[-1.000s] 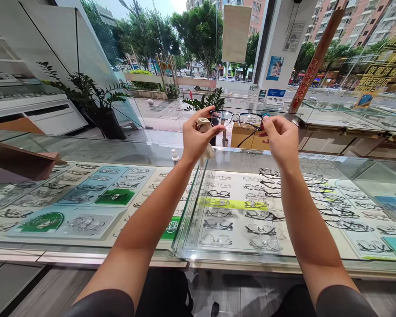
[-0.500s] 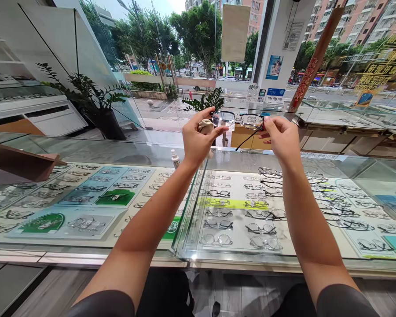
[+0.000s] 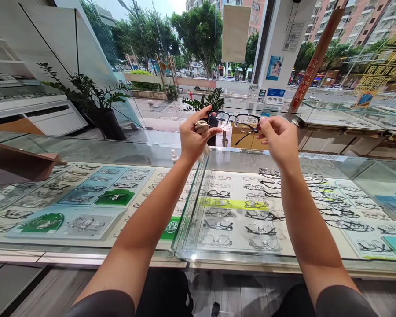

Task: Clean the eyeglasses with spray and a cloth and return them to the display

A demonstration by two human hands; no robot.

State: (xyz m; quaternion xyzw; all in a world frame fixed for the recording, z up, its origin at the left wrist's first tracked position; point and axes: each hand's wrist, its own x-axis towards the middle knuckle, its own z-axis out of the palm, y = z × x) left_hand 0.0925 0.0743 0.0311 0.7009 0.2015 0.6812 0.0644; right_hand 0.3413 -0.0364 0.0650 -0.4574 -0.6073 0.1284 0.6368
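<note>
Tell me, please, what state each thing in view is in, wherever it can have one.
Black-rimmed clear-lensed eyeglasses: held up in the air.
Bare right hand: closed on the eyeglasses' right end.
Soft beige cloth: bunched.
Bare left hand: curled around the cloth, at the eyeglasses' left end.
Small white bottle: upright, partly hidden.
Clear glass display counter: stocked with rows of spectacle frames.
Beige rectangular sheet: hanging.

Brightly lit by daylight through the far window (image 3: pixel 198 53), bleaching nearly to white in the sky (image 3: pixel 168 6). Glares in a small spot on the near edge of the table (image 3: pixel 193 256). Darker on the near floor (image 3: pixel 226 295). Stretches and slants toward left and right; fairly crisp at the glasses (image 3: pixel 247 122).
</note>
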